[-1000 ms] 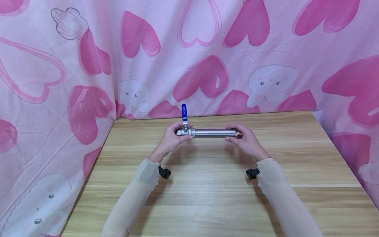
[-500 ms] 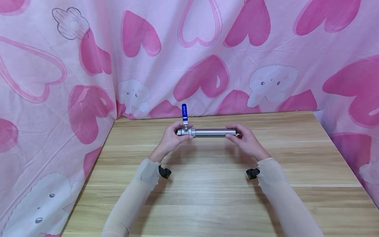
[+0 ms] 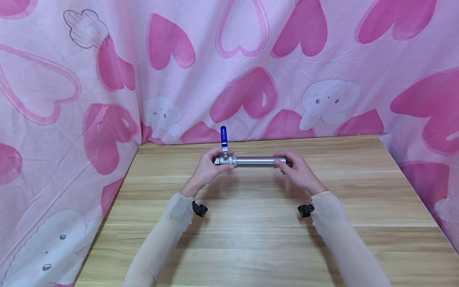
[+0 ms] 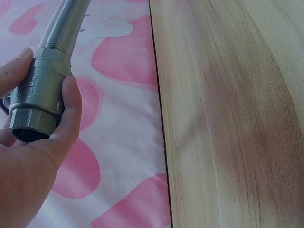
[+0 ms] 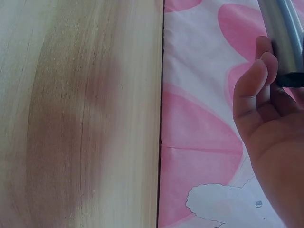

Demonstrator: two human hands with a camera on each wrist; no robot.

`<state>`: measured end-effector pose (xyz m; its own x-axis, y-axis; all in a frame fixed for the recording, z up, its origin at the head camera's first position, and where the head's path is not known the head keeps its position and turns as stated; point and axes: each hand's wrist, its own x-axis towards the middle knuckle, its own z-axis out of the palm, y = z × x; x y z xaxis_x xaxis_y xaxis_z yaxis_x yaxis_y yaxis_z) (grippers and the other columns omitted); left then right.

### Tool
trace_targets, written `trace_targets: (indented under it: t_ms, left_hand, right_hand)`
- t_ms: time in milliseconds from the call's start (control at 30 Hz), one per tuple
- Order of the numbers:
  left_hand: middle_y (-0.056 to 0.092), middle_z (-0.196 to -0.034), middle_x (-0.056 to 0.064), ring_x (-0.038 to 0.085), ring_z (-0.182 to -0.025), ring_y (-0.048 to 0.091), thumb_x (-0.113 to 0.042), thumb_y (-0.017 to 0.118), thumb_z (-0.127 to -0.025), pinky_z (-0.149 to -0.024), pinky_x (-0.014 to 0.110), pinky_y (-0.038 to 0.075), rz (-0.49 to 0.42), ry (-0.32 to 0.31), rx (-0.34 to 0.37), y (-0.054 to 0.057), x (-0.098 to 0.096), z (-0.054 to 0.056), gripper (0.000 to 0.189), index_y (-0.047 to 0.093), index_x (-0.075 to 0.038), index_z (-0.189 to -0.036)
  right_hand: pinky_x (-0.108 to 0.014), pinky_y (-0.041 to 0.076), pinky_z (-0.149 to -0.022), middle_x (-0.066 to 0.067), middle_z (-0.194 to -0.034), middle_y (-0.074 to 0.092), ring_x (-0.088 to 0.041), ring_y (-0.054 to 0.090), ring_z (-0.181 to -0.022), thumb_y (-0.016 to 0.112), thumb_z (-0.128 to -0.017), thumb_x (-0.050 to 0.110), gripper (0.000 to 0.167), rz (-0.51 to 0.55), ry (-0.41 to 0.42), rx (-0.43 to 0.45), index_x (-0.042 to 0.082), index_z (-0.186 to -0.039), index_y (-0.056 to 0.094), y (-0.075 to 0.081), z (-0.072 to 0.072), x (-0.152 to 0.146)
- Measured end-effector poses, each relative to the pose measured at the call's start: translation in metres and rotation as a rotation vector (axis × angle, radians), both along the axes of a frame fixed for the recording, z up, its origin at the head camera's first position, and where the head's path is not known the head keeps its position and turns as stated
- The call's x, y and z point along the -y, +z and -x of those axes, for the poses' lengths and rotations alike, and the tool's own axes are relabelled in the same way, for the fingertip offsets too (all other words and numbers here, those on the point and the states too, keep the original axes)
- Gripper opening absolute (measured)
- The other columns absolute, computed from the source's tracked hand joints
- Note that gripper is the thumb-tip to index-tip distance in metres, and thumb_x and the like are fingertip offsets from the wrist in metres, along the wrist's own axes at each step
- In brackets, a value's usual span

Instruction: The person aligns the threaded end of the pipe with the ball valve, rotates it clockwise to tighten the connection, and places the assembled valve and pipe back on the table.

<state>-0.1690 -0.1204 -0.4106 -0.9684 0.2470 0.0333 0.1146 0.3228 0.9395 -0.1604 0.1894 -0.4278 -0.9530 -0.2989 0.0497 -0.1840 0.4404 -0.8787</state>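
Note:
A steel ball valve (image 3: 226, 160) with a blue lever handle (image 3: 224, 135) is joined to a long steel pipe (image 3: 256, 161), held level over the table. My left hand (image 3: 208, 165) grips the valve body, fingers behind and thumb in front. The left wrist view shows the valve's hexagonal open end (image 4: 33, 126) between finger and thumb, with the marking 304 on its body. At the pipe's far end my right hand (image 3: 299, 171) holds it, thumb on the near side. In the right wrist view several fingers (image 5: 249, 88) curl beside the pipe's dark open end (image 5: 290, 80).
Underneath is a wood-grain table (image 3: 244, 239), its back edge just beyond the hands. A pink curtain (image 3: 201, 91) with hearts and white cartoon animals hangs behind and along both sides. Small black cameras (image 3: 199, 208) sit at the wrists.
My right thumb has moved up from under the pipe onto its near side. The left hand and the valve stay in place.

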Motion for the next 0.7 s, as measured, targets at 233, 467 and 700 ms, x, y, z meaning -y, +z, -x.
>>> trace_targets:
  t_ms: [233, 467, 700]
  left_hand:
    - [0.067, -0.125, 0.004, 0.021, -0.106, 0.058, -0.014, 0.081, -0.077, -0.087, 0.034, 0.047, -0.013, -0.001, -0.009, -0.0005, 0.0001, 0.0002, 0.042, 0.064, -0.011, -0.115]
    - [0.067, -0.124, 0.001, 0.021, -0.106, 0.058, -0.015, 0.081, -0.076, -0.087, 0.034, 0.047, -0.009, 0.0, -0.015, -0.0012, 0.0, 0.0009, 0.039, 0.065, -0.015, -0.112]
    - [0.067, -0.12, -0.004, 0.021, -0.105, 0.057, -0.017, 0.081, -0.077, -0.087, 0.036, 0.047, 0.0, 0.006, -0.003, -0.0011, 0.0009, 0.0007, 0.045, 0.064, -0.011, -0.118]
  right_hand:
    - [-0.025, 0.047, -0.062, -0.011, -0.096, 0.064, -0.02, 0.052, -0.076, 0.048, -0.1, 0.04, 0.04, 0.009, 0.01, 0.018, 0.014, -0.13, 0.054, -0.0031, -0.0007, -0.0016]
    - [-0.026, 0.047, -0.065, -0.009, -0.101, 0.063, -0.022, 0.052, -0.081, 0.05, -0.098, 0.043, 0.042, 0.007, 0.002, 0.032, 0.016, -0.131, 0.053, -0.0025, -0.0016, -0.0007]
    - [-0.022, 0.047, -0.077, -0.015, -0.119, 0.057, -0.026, 0.054, -0.096, 0.072, -0.088, 0.02, 0.051, -0.011, 0.0, 0.011, 0.008, -0.133, 0.051, 0.0027, -0.0026, 0.0029]
